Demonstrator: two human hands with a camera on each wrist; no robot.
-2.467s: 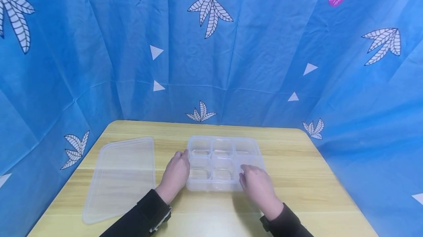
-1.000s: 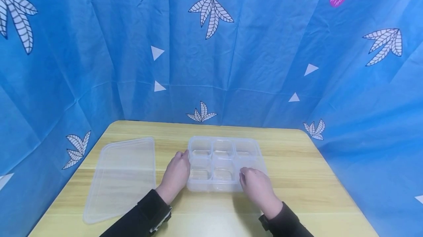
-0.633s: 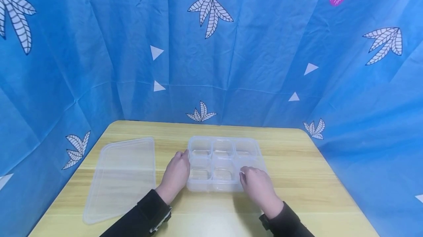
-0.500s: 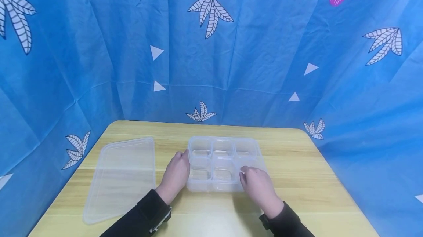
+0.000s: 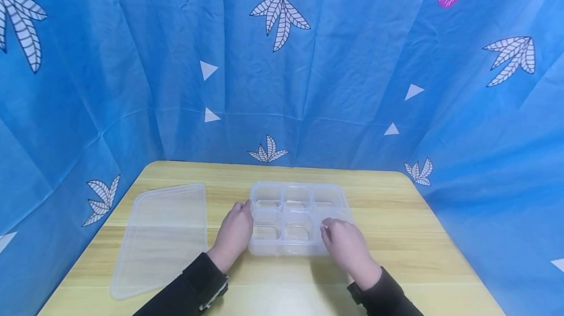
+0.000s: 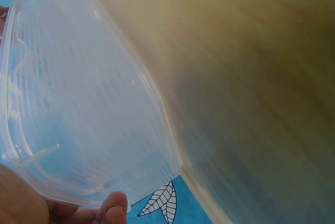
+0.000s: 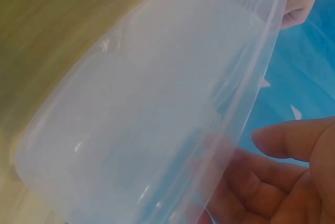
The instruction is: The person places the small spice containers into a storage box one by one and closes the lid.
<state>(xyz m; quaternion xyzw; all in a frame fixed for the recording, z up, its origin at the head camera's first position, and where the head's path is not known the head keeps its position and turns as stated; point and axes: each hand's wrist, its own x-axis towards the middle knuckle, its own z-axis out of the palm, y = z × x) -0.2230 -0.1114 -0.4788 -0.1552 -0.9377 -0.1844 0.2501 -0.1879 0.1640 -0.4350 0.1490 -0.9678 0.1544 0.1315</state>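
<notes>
A translucent plastic divided box (image 5: 282,245), with six compartments in two rows, sits mid-table. My left hand (image 5: 235,230) grips its left side; in the left wrist view, the thumb and curled fingers (image 6: 113,208) are around the rim corner. My right hand (image 5: 347,245) is over the front right compartment and hides much of it. In the right wrist view, some of its fingers show through the box wall (image 7: 104,140), behind the rim, while the thumb (image 7: 282,137) stands apart from the plastic.
A flat translucent lid (image 5: 163,237) lies on the wooden table (image 5: 396,257), left of the box. Blue patterned cloth (image 5: 352,86) hangs behind the table and on both sides. The dark left sleeve (image 5: 189,284) overlaps the lid's near right corner.
The right hand has shifted slightly right and away, its thumb uncovering a little more of the box front. The front right compartment's edge sits slightly further left. My left hand stays put.
</notes>
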